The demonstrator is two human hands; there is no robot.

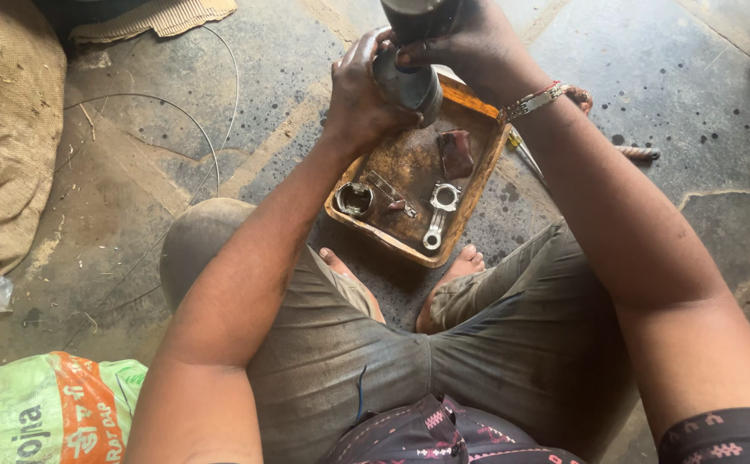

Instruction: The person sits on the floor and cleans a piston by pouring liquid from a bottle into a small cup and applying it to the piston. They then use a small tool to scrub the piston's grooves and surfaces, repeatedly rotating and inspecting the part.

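Both hands wrapped round a dark metal cylinder (409, 69) – left hand (359, 94) gripping underneath, right hand (469, 39) clamped on top – held above an oily tray (478, 101) with connecting rod (439, 215) and piston (355, 198).

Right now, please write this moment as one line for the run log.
left hand: grips metal cylinder | right hand: grips cylinder top | tray: connecting rod, piston, dark rag

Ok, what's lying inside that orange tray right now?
In the tray: a connecting rod, a small metal ring-shaped part, a dark reddish block and thin metal bits. Both hands and the cylinder hide its far end.
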